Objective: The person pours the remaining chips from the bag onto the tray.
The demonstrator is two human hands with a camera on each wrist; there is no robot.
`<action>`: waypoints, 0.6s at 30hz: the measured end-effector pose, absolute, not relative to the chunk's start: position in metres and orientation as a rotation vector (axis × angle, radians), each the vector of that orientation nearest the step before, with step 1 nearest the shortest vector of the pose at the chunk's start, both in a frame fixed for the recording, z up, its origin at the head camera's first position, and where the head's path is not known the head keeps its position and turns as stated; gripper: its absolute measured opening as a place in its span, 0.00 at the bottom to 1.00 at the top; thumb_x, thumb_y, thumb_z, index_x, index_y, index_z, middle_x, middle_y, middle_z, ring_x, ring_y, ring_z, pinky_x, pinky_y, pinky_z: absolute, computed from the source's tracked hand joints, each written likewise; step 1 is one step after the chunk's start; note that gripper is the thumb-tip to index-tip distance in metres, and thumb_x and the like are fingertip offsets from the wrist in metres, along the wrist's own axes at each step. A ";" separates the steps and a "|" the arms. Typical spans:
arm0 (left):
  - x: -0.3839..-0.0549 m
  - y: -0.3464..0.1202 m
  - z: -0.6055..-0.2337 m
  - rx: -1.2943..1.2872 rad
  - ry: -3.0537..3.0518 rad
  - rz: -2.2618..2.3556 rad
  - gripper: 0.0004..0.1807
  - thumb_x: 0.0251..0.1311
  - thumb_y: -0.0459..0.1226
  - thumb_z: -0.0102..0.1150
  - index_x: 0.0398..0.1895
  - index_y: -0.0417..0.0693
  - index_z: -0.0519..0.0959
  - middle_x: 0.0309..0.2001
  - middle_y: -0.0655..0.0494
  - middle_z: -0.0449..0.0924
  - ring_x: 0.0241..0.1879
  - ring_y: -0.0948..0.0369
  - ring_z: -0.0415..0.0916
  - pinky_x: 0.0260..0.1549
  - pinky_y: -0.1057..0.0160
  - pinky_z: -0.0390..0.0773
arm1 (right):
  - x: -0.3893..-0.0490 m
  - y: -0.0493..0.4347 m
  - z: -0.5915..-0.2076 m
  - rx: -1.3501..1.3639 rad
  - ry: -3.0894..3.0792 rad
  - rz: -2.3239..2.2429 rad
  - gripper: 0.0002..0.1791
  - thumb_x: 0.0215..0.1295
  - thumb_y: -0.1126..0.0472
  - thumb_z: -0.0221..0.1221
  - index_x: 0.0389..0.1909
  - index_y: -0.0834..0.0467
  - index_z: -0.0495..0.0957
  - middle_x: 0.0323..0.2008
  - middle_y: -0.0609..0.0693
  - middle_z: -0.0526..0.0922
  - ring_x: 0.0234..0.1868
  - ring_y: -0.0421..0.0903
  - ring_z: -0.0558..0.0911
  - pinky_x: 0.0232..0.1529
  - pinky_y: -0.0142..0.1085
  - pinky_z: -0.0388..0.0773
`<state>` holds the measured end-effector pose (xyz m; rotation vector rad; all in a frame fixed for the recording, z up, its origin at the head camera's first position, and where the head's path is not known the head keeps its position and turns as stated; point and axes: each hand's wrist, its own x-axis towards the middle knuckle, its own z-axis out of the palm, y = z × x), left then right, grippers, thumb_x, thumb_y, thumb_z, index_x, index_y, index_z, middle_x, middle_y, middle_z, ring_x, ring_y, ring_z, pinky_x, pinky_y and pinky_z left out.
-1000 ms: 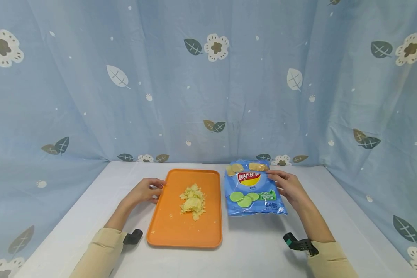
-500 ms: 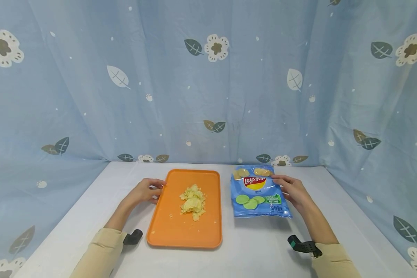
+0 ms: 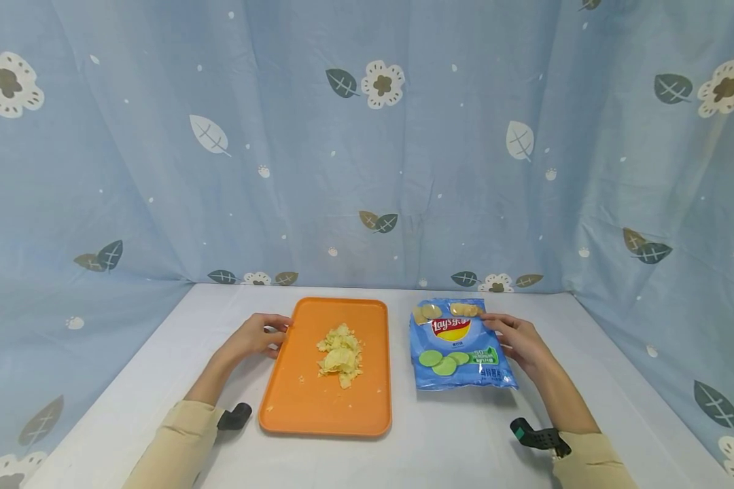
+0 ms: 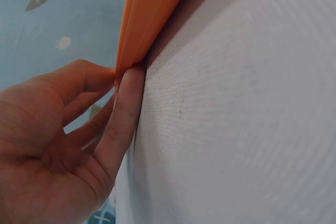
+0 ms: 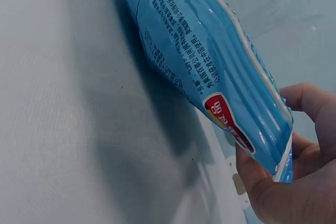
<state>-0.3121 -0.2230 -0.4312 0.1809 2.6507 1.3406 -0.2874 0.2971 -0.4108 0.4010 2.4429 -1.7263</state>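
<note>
My left hand [image 3: 259, 336] pinches the upper left rim of an orange tray [image 3: 327, 421]. In the left wrist view, the thumb and fingers [image 4: 128, 98] meet at that rim, and the tray's edge [image 4: 157, 3] stands against the white cloth. A pile of broken potato chips [image 3: 340, 356] lies in the middle of the tray, with small crumbs around. To the right, my right hand [image 3: 520, 343] grips a blue Lay's chip bag [image 3: 465, 346] by its upper right edge. The right wrist view shows the bag's back [image 5: 199, 61] tilted, casting a shadow on the cloth.
A white-covered table [image 3: 440, 441] carries everything. Behind and at both sides hangs a blue curtain [image 3: 367, 163] with leaves and flowers. Each wrist wears a black camera mount [image 3: 538, 437]. A strip of white table separates tray and bag.
My right hand has moved the chip bag to the right and slightly nearer and lower. The left hand, the tray and the chip pile look unmoved.
</note>
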 end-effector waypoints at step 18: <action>-0.310 -0.223 -0.431 0.183 2.640 1.358 0.20 0.63 0.29 0.57 0.59 0.39 0.77 0.51 0.39 0.77 0.37 0.58 0.80 0.29 0.61 0.88 | -0.288 0.301 -0.416 0.358 2.457 -1.693 0.34 0.67 0.43 0.57 0.70 0.54 0.67 0.71 0.62 0.64 0.61 0.58 0.72 0.54 0.37 0.82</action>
